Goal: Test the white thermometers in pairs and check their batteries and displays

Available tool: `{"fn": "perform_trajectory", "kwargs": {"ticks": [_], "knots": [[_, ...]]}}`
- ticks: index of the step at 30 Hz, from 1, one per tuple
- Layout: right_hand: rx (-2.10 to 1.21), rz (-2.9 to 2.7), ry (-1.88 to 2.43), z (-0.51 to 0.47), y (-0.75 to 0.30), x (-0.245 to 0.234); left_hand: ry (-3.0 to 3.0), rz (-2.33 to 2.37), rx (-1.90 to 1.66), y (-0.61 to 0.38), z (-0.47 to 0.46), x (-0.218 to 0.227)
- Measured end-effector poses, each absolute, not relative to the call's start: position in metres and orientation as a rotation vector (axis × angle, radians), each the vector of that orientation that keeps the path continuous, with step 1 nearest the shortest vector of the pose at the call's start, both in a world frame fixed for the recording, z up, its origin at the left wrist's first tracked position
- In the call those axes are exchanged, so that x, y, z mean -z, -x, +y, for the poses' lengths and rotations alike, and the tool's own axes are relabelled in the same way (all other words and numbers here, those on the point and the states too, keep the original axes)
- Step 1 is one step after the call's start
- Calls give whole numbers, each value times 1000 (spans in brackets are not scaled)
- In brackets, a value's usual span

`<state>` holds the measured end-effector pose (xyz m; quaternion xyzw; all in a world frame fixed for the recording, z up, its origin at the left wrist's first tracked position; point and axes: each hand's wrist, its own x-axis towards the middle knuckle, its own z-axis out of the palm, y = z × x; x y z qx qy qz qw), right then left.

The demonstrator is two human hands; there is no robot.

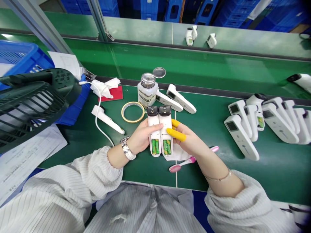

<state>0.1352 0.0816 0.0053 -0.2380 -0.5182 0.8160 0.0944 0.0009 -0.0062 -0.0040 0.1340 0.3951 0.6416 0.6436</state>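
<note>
Striped grey fabric sleeves (99, 174) behind them, our left grip (141, 137) and right grip (187, 139) clasp two white, black-topped plastic handhelds (153, 121), green cylindrical batteries (155, 147) bared: likely inspection, next calling for steadiness.

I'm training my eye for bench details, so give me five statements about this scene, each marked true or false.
1. The left hand and right hand hold two infrared thermometers side by side. True.
2. The held thermometers contain no batteries. False: green batteries show in each.
3. The left hand wears yellow finger cots. False: the yellow finger cots are on the right hand.
4. The dispenser bottle has its lid flipped open. True.
5. The toothbrush lies left of the tape roll. False: the toothbrush lies right of the tape roll.
</note>
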Motion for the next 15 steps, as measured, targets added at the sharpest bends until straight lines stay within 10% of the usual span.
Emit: {"fn": "perform_trajectory", "kwargs": {"ticks": [15], "knots": [[-2472, -1475, 786, 80, -132, -6, -352, 904, -1478, 0, -6, 8]]}}
